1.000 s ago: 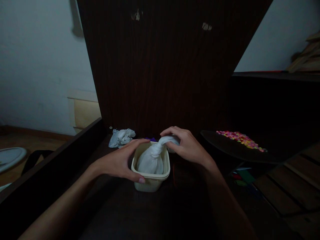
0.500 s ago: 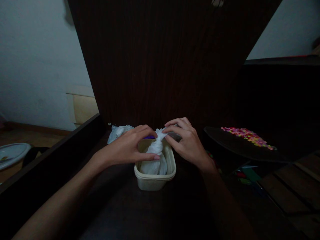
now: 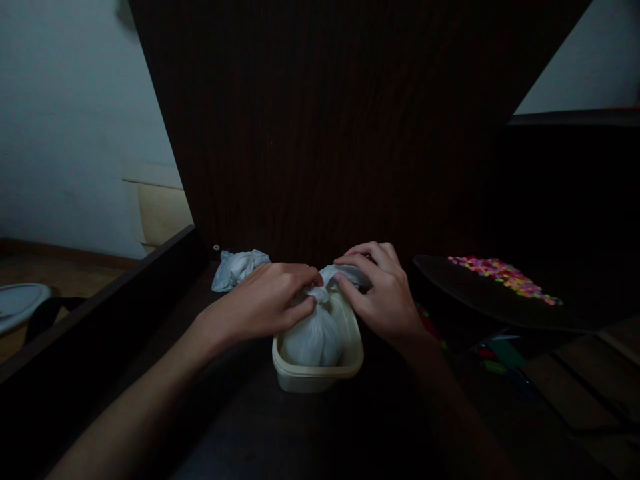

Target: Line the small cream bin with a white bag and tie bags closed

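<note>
A white plastic bag (image 3: 314,339), bunched and rounded with contents I cannot make out, sits inside a cream plastic tub (image 3: 319,371). Its gathered neck rises near the tub's far side. From the left, my left hand (image 3: 273,299) pinches the neck between thumb and fingers. On the other side, my right hand (image 3: 379,290) grips the bag's loose top end, drawn out to the right, with thumb and fingers closed on it.
Behind my left hand lies another crumpled white plastic bag (image 3: 241,268). Small colourful pieces (image 3: 505,277) are spread on a dark shelf at right. A dark wooden panel (image 3: 320,133) stands upright behind, and a low raised edge (image 3: 100,303) runs along the left.
My hands, open around the twisted neck before, have closed on it. The bag's top is now pulled sideways to the right, and the neck looks tighter and lower.
</note>
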### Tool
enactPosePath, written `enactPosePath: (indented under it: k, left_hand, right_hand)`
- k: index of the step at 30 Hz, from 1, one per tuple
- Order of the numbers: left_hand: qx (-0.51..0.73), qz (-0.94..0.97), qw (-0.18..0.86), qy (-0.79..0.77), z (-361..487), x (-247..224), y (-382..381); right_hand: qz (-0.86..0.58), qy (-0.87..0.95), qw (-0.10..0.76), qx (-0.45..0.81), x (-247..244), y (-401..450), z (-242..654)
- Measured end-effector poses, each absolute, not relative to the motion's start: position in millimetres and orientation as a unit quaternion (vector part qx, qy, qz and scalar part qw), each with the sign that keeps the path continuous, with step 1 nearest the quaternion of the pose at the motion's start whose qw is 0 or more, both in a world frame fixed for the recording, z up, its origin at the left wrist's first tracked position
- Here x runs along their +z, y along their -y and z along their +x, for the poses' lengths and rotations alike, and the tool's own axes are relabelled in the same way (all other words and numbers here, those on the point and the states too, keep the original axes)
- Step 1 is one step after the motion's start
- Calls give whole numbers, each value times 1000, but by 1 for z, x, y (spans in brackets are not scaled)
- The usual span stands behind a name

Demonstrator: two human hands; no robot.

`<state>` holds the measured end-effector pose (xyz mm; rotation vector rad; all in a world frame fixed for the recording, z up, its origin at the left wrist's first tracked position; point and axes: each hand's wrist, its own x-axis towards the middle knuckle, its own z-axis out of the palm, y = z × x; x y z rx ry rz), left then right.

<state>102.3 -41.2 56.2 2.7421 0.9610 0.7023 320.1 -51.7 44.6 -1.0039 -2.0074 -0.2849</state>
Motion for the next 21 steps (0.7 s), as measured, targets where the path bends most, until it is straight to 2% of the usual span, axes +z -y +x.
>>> enactPosePath:
  k: [5, 12, 17, 21]
  left_hand:
    - [272, 903, 115, -312, 101, 59, 33]
    - [339, 857, 185, -342, 98, 59, 24]
    - [369, 821, 260, -350, 99, 54, 19]
    - [408, 784, 341, -321, 101, 49, 15]
  right_hand:
    - [-399, 787, 447, -145, 47, 63, 310]
    - [-382, 834, 392, -69, 42, 67, 299]
    - [-385, 826, 412, -16, 37, 66, 296]
    - [-379, 812, 443, -26, 38, 66, 294]
